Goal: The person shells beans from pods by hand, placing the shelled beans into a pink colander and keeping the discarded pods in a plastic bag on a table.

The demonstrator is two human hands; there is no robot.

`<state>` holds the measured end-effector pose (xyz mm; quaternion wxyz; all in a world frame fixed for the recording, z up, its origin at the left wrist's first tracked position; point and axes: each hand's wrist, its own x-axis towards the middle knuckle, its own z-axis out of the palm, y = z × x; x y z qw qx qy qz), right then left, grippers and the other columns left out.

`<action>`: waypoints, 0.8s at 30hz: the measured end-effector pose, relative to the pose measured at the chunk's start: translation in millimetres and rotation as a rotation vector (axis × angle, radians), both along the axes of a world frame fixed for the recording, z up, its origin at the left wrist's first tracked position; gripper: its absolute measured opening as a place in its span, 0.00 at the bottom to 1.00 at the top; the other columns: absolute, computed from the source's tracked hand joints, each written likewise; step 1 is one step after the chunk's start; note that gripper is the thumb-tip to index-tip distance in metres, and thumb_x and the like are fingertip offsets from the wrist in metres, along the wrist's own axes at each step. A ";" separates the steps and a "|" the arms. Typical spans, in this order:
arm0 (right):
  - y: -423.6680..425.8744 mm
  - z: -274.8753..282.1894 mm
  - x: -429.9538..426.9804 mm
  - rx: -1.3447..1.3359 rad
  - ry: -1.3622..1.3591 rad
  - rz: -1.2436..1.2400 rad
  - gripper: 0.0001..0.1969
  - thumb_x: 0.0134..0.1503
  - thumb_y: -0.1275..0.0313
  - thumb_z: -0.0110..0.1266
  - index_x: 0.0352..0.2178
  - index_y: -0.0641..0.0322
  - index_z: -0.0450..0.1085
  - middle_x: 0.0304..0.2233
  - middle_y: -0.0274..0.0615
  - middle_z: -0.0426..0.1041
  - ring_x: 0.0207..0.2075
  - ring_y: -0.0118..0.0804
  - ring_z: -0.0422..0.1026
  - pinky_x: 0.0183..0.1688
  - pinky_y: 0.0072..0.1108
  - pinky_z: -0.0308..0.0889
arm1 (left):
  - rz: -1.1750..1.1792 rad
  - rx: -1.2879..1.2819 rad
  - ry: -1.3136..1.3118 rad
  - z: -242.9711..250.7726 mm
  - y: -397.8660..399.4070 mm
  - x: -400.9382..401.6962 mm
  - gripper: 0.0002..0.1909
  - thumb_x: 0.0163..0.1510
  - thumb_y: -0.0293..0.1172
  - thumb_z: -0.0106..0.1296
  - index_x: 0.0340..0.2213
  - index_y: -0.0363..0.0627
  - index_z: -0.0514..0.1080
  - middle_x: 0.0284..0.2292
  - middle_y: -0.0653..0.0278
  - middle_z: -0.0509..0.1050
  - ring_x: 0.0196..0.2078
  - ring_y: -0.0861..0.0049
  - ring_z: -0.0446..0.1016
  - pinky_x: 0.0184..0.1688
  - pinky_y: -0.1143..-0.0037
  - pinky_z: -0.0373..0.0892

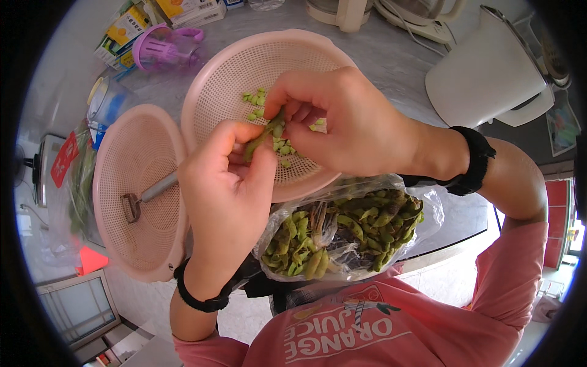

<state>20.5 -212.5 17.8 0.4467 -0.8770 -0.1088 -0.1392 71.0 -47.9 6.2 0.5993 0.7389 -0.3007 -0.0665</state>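
Observation:
Between my two hands is one green soybean pod (274, 128), held above a pink plastic colander (220, 82). My left hand (229, 179) pinches its lower end between thumb and forefinger. My right hand (341, 121) grips the upper end, where a bean shows at the pod's side. Shelled green beans (283, 147) lie scattered on the colander's mesh, partly hidden by my hands. Nearer my body, a clear plastic bag (431, 215) lies spread with many pods (380, 220) in it, some browned, in a left and a right heap.
At the left, a second pink colander (110, 183) holds a peeler (158, 188) with a grey handle. Behind stand a purple-lidded clear bottle (160, 48) and boxes (126, 27). A white pitcher-like container (486, 73) stands at the right. The counter's edge (449, 245) runs near my body.

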 end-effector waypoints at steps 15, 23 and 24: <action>-9.1 30.6 -58.8 -0.331 -0.023 0.008 0.13 0.42 0.82 0.54 0.34 0.68 0.69 0.26 0.44 0.71 0.26 0.35 0.72 0.30 0.21 0.68 | -0.206 0.338 -0.704 5.2 46.5 -36.7 0.11 0.39 0.18 0.54 0.29 0.37 0.72 0.22 0.61 0.70 0.21 0.70 0.68 0.22 0.76 0.63; 10.1 -6.4 -120.8 -0.448 0.055 0.019 0.10 0.35 0.79 0.58 0.23 0.65 0.68 0.27 0.41 0.63 0.28 0.40 0.62 0.28 0.23 0.61 | -0.252 0.563 -1.045 -25.6 59.3 -57.7 0.11 0.42 0.26 0.53 0.32 0.41 0.73 0.26 0.67 0.68 0.19 0.75 0.59 0.21 0.79 0.58; 13.9 -8.9 -121.8 -0.521 0.071 0.019 0.11 0.34 0.77 0.60 0.23 0.63 0.67 0.28 0.40 0.60 0.30 0.39 0.60 0.30 0.23 0.60 | -0.214 0.553 -1.028 -28.5 60.5 -57.9 0.11 0.43 0.29 0.53 0.32 0.41 0.73 0.28 0.67 0.68 0.20 0.74 0.59 0.22 0.79 0.58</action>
